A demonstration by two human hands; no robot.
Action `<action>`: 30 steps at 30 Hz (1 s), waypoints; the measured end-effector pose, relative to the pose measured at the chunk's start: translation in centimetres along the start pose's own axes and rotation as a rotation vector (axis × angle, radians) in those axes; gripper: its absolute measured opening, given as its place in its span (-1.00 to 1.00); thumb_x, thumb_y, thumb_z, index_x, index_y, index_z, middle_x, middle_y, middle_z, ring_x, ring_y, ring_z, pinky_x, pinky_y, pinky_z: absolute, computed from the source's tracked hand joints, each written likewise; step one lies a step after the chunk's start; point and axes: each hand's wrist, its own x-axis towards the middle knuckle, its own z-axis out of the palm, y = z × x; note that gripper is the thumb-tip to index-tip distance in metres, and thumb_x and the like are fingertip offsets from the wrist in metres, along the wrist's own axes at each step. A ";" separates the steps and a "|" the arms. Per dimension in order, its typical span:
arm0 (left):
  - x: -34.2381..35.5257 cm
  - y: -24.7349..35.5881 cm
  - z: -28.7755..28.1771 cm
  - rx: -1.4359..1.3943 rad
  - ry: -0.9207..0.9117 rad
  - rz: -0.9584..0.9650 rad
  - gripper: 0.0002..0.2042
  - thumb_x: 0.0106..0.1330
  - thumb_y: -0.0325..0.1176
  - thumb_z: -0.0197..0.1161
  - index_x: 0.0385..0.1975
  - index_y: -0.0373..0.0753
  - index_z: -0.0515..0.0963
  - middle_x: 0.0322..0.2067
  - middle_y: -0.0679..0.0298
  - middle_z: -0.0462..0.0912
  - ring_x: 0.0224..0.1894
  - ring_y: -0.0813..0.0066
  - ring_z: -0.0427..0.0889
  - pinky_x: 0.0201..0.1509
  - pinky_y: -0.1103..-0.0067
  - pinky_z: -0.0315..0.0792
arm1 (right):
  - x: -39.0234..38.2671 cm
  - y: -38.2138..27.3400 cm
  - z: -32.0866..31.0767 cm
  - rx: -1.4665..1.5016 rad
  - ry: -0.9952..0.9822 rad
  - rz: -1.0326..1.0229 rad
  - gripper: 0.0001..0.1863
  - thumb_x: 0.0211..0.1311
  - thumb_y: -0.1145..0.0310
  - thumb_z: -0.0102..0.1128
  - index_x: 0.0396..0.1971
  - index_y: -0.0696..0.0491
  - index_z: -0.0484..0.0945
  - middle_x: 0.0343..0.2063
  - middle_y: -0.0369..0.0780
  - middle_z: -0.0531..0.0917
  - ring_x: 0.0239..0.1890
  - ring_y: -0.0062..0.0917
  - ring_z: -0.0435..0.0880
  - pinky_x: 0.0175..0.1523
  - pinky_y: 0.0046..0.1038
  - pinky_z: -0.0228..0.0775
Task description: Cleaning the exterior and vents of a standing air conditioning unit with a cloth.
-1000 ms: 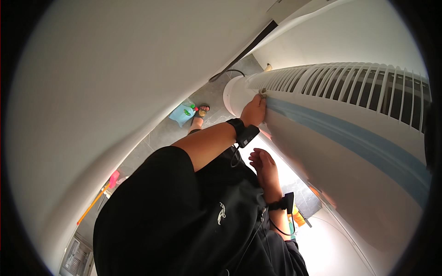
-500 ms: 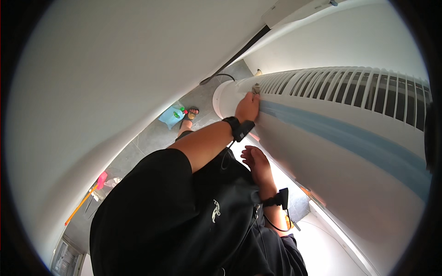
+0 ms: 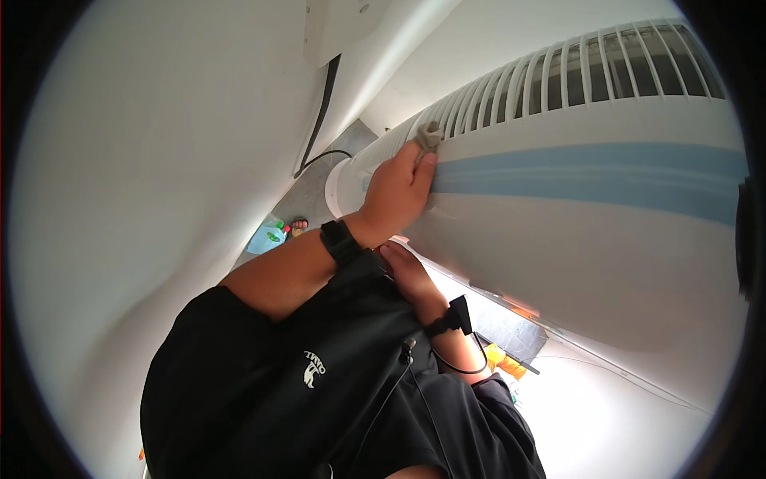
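Note:
My left hand is closed on a crumpled grey-beige cloth. It presses the cloth to the side of a tall, white, rounded column air conditioner, at the edge of the slatted grille. Below the grille a light blue band runs along the casing, and my left fingers lie against it. Lower down, close to my black shirt, is my right hand. Its fingers are partly hidden behind my left wrist; what shows is loosely bent, and I see nothing held in it.
A white wall rises close on my left. A black cable runs down to the grey floor behind the unit. On the floor stand a light blue bag or container beside a sandalled foot, and an orange-yellow object at lower right.
My left hand with the cloth has moved up along the grille edge, away from the unit's base. My right hand has come nearer to my left wrist. The whole view has shifted.

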 end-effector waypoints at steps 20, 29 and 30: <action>-0.2 -9.9 0.0 0.048 -0.095 -0.005 -0.73 0.50 -0.19 -0.05 -0.28 -0.31 0.36 -0.52 -0.13 0.53 -0.37 -0.26 0.53 -0.33 0.11 0.35 | 0.8 -1.1 0.8 -0.054 0.014 -0.102 -0.64 0.48 0.27 -0.09 0.09 0.17 0.46 -0.10 -0.22 0.62 -0.05 -0.52 0.59 0.11 -0.49 0.40; 0.8 -25.9 3.7 0.110 -0.141 -0.600 -0.59 0.53 -0.06 -0.19 -0.11 -0.35 0.37 -0.25 -0.11 0.56 -0.17 -0.14 0.54 -0.05 0.23 0.37 | 0.8 -0.7 -0.1 0.109 0.111 -0.002 -0.65 0.52 0.30 -0.12 0.12 0.14 0.46 -0.10 -0.21 0.63 0.00 -0.52 0.59 0.14 -0.48 0.39; 0.7 -26.9 3.5 0.112 -0.138 -0.608 -0.59 0.53 -0.06 -0.19 -0.11 -0.35 0.37 -0.25 -0.11 0.56 -0.17 -0.14 0.54 -0.05 0.23 0.37 | 1.0 -0.4 -0.1 0.110 0.106 0.005 -0.65 0.52 0.30 -0.12 0.12 0.14 0.46 -0.10 -0.21 0.63 0.00 -0.52 0.59 0.14 -0.48 0.39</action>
